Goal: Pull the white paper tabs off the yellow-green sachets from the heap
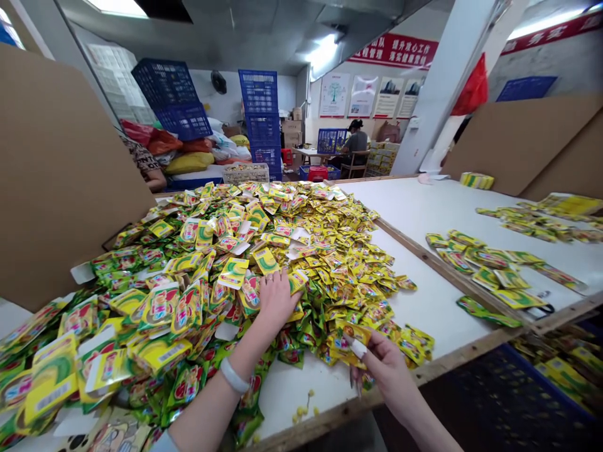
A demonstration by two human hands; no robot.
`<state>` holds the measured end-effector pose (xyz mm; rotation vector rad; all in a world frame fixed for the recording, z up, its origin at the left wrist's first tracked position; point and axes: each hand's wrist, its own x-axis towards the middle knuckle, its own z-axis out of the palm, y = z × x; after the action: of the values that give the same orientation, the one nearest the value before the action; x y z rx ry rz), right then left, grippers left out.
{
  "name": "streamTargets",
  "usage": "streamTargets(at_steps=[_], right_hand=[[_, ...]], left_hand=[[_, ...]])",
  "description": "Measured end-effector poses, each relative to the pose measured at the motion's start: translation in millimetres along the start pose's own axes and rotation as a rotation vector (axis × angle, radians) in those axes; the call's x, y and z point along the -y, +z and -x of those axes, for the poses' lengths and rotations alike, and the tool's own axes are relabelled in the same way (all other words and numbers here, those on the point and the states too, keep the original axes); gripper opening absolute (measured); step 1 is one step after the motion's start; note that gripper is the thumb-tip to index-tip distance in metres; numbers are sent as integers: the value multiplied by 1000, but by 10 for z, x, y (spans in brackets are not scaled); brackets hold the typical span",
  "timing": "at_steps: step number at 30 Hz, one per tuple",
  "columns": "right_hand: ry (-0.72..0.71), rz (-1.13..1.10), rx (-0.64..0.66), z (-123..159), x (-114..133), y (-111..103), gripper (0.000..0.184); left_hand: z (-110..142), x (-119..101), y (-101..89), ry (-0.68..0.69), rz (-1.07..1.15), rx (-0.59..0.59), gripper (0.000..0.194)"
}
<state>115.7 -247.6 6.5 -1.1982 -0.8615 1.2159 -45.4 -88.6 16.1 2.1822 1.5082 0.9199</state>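
A big heap of small yellow-and-green printed boxes (160, 304) and small yellow sachets (351, 273) covers the white table. My left hand (276, 294) reaches into the middle of the heap, palm down. Its fingers are bent round a small yellow carton (298, 280), though the fingertips are partly hidden. Nearer the front edge, my right hand (384, 364) pinches a yellow sachet (347, 344) between thumb and fingers. White tape is wrapped round that thumb. Green packets (186, 384) lie under and among the boxes at the left.
A wooden strip (424, 254) divides the table; flat yellow cartons (490, 257) lie beyond it. Cardboard panels (61, 169) stand at both sides. Blue crates (261, 119) are stacked behind. A seated person (355, 147) works farther back; another person's arm (153, 176) shows at left.
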Motion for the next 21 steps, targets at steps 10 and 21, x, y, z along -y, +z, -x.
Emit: streamTargets(at_steps=[10,21], right_hand=[[-239,-51,79,-77,411,135,22],[-377,804,685,43,761,490,28]], left_hand=[[1078,-163,-358,-273,782,370,36],[1517,-164,-355,-356,972,563,51]])
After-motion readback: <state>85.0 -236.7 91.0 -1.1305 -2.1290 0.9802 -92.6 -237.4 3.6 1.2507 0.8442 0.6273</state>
